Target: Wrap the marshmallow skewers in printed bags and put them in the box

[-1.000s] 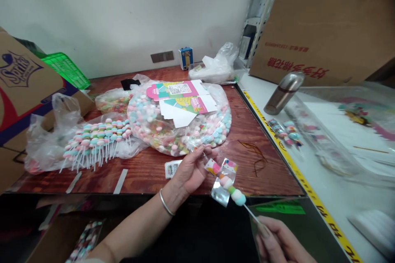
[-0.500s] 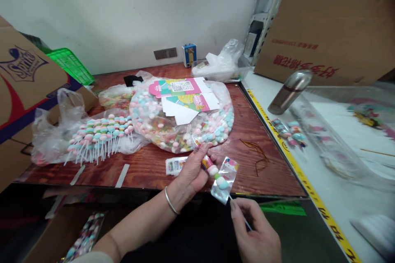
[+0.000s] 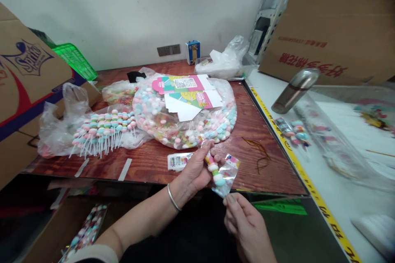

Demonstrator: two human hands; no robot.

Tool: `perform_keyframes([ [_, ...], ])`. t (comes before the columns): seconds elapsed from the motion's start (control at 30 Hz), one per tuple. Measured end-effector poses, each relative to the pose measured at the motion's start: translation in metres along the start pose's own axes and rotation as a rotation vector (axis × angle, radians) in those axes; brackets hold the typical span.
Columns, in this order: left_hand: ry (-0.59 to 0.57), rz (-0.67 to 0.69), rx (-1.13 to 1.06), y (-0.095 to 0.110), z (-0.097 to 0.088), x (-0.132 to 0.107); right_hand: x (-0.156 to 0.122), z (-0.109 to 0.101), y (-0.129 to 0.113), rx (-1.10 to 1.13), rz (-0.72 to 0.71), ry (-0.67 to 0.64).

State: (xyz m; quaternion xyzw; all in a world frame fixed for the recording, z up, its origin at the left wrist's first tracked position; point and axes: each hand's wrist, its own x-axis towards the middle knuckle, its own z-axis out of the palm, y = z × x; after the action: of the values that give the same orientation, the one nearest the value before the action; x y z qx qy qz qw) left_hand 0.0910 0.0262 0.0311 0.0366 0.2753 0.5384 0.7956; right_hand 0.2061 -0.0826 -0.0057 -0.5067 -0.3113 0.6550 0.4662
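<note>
My left hand [image 3: 195,170] pinches the top of a small clear printed bag [image 3: 226,172] over the table's front edge. A candy skewer [image 3: 215,170] of pink, white, green and blue pieces sits inside the bag. My right hand [image 3: 243,222] is below it, thumb and forefinger pinched at the bag's lower end where the stick comes out. Left of them on the wooden table [image 3: 253,160] lies a row of candy skewers [image 3: 103,129] on a plastic bag, and a big clear bag of loose candies [image 3: 185,121] lies behind my hands.
Flat pink printed cartons [image 3: 185,90] rest on the candy bag. Cardboard boxes stand at left [image 3: 21,86] and right [image 3: 333,24]. A steel flask [image 3: 294,90] and wrapped skewers [image 3: 293,129] lie on the white surface at right. A box of packed skewers [image 3: 86,230] sits below left.
The skewer has slid fully up into the bag. My right hand rose along the stick to the bag's lower end. My left hand kept its grip on the bag's top.
</note>
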Motion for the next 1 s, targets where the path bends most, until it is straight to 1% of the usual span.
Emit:
perform_keyframes([
  [0.03,-0.005,-0.004,-0.003,0.0,0.0,0.0,-0.001,0.002,0.0,0.078,0.053,-0.018],
  [0.1,-0.014,-0.012,0.0,0.0,0.0,-0.001,-0.001,0.004,0.001,0.156,0.114,-0.032],
  [0.17,-0.042,-0.012,0.008,-0.002,-0.001,-0.002,0.001,0.005,0.003,0.171,0.114,-0.039],
  [0.2,-0.058,-0.009,0.014,-0.005,-0.001,-0.002,0.003,0.005,0.004,0.154,0.083,-0.032],
  [0.27,-0.086,-0.001,0.034,-0.011,-0.003,-0.004,0.008,0.005,0.006,0.047,-0.029,0.009],
  [0.4,-0.101,-0.005,0.085,-0.02,-0.006,-0.007,0.011,0.004,0.004,-0.34,-0.319,0.219],
  [0.47,-0.113,0.008,0.092,-0.017,-0.008,-0.007,0.011,0.004,0.002,-0.429,-0.382,0.27],
  [0.53,-0.121,0.036,0.068,-0.008,-0.008,-0.006,0.01,0.002,0.001,-0.404,-0.362,0.232],
  [0.67,-0.09,0.051,0.01,0.01,-0.006,-0.001,0.011,0.001,0.007,-0.205,-0.222,0.048],
  [0.73,-0.079,0.035,-0.002,0.012,-0.005,0.001,0.012,0.002,0.008,-0.167,-0.209,0.026],
  [0.77,-0.072,0.029,-0.007,0.011,-0.004,0.002,0.012,0.002,0.008,-0.2,-0.24,0.05],
  [0.83,-0.043,0.027,-0.009,0.008,-0.003,0.005,0.012,0.003,0.008,-0.374,-0.386,0.143],
  [0.93,0.048,0.038,0.018,0.002,-0.001,0.006,0.012,0.002,0.007,-0.732,-0.753,0.295],
  [0.97,0.082,0.039,0.028,0.001,0.0,0.006,0.013,0.001,0.007,-0.834,-0.862,0.328],
  [1.0,0.108,0.042,0.037,-0.001,0.001,0.005,0.014,0.0,0.007,-0.912,-0.942,0.347],
])
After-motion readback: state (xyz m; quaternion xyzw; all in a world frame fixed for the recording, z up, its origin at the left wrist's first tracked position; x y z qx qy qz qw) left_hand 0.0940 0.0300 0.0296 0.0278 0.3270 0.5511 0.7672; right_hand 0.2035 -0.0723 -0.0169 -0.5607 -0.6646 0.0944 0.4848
